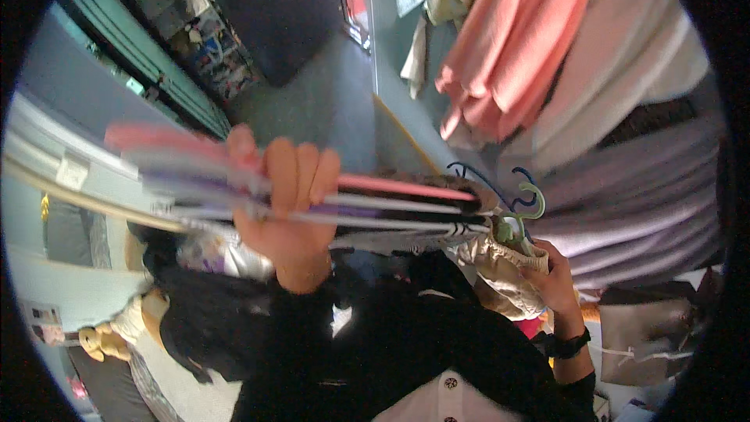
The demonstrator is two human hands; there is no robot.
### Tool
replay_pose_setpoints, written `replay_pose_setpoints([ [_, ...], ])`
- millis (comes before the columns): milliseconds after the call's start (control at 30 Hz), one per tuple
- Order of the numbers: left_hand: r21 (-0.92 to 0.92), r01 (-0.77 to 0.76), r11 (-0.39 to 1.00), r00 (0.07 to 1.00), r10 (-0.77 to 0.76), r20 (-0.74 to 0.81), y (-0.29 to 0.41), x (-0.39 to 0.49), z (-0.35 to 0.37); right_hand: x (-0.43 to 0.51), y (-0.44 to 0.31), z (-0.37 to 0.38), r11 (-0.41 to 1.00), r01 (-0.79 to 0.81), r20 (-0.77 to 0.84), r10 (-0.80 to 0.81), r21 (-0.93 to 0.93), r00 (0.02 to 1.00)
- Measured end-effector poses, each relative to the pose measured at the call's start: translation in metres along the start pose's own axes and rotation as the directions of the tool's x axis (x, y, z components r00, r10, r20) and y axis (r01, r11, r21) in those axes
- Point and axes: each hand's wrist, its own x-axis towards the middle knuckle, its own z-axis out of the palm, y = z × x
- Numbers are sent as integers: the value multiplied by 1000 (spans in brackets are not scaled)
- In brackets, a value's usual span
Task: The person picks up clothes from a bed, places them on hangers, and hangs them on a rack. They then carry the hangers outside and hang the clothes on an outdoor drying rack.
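My left hand is closed around a bundle of slim pink, white, purple and black bars, which look like plastic clothes hangers. Their left end is blurred. At the right, my right hand grips the gathered elastic waist of a beige garment. A green clothes hanger stands in the garment's opening, its hook pointing up. Behind it rise the hooks of dark blue hangers. The bundle's right end comes close to the garment; whether they touch I cannot tell.
A coral towel and pale cloths hang at the upper right, above a grey-purple cloth. Shelves with small items stand at the upper left. Lower left, a yellow plush toy lies near black fabric.
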Motion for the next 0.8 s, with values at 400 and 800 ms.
replay_pose_setpoints([
  [400,460,-431,777,893,440,94,17,160,-131,334,-118,111,905,426,212,-416,1,884],
  [800,739,-522,426,687,723,69,43,349,-338,655,-258,283,823,559,29,-564,97,825],
])
